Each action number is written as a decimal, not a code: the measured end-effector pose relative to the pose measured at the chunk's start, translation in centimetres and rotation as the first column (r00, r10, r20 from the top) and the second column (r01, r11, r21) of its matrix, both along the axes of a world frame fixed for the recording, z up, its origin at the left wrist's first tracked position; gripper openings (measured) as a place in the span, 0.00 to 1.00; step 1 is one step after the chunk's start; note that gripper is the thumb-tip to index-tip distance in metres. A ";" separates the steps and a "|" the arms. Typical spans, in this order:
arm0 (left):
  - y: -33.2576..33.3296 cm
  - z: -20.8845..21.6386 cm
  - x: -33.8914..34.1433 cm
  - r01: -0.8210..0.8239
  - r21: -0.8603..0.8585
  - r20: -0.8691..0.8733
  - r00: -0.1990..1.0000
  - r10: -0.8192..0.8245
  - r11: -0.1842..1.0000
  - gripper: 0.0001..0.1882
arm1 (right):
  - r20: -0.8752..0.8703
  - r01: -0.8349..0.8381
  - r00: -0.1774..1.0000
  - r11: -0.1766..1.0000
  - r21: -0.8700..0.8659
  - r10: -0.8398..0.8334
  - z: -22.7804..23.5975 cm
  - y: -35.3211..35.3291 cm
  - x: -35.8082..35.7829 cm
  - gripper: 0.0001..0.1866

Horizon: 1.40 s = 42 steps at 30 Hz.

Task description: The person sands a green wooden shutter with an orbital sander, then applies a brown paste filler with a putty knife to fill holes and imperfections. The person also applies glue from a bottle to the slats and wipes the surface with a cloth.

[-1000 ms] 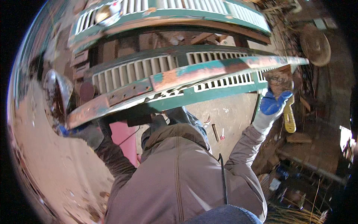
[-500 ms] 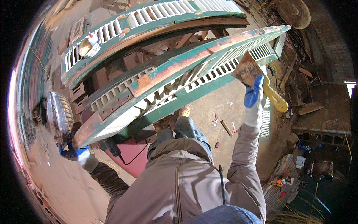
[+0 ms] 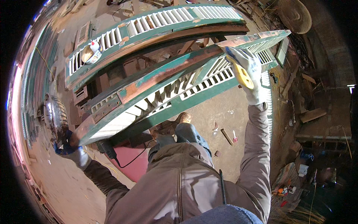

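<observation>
Right hand (image 3: 253,71): gloved in white and blue, at the end of an outstretched arm, fingers wrapped round the yellow handle of a scraper.
Scraper (image 3: 243,77): handle lying along the palm, blade end pointing up and to the left at the near shutter's edge (the glove covers part of it, so whether the blade touches cannot be told).
Near shutter (image 3: 164,75): propped at a tilt in front of the person, its long edge uppermost and running from lower left to upper right; the green paint there is patchy, with bare reddish-brown stretches.
Left hand (image 3: 76,154): gloved too, beside the shutter's lower-left end and against a round shiny metal piece (image 3: 56,114); the fingers are in shadow, so how far they open and what they grip cannot be told.
Lower panel (image 3: 209,92): green with white slats, just below the near shutter.
Far shutter (image 3: 182,15): lying beyond, slats upward, carrying a pot (image 3: 88,56) with a red-tipped white bottle (image 3: 95,46).
Floor (image 3: 209,112): a wooden strip (image 3: 226,137) beside red-handled scissors (image 3: 235,138), right of the person's shoe (image 3: 185,118).
Pink surface (image 3: 130,160): a dark corded device (image 3: 109,149) at its left edge.
</observation>
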<state>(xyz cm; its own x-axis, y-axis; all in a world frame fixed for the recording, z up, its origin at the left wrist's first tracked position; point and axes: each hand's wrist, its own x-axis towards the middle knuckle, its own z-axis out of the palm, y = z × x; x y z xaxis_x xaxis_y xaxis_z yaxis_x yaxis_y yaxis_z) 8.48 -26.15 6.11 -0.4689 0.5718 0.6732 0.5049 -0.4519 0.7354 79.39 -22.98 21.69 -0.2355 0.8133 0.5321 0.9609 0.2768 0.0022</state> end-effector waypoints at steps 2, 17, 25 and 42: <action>-0.2 1.4 2.6 -0.013 0.004 0.043 0.999 0.013 1.000 0.39 | -0.030 0.036 0.999 0.999 -0.022 -0.037 -0.5 0.6 -0.9 0.22; 0.0 -2.3 -4.1 0.085 -0.018 0.135 0.987 -0.081 0.996 0.44 | -0.142 0.089 0.987 0.993 0.075 -0.078 0.9 0.5 -2.7 0.16; -0.2 0.7 0.5 0.172 0.010 0.199 0.965 -0.171 0.985 0.47 | -0.072 -0.182 0.980 0.983 0.031 0.184 -1.0 -3.5 -5.3 0.21; -2.0 12.5 -8.3 -0.523 0.621 -0.783 -0.443 0.436 0.584 0.18 | -0.969 -0.060 0.238 0.995 -0.078 -0.062 -11.6 -8.2 14.7 0.20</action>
<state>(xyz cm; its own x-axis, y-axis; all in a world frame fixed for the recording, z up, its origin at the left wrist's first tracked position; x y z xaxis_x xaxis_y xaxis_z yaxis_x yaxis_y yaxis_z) 0.15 -28.12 18.57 0.3984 0.5902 0.7021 0.5485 0.4602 -0.6981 94.14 -31.15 10.04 0.4111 0.8646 0.2889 0.2141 0.2165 -0.9525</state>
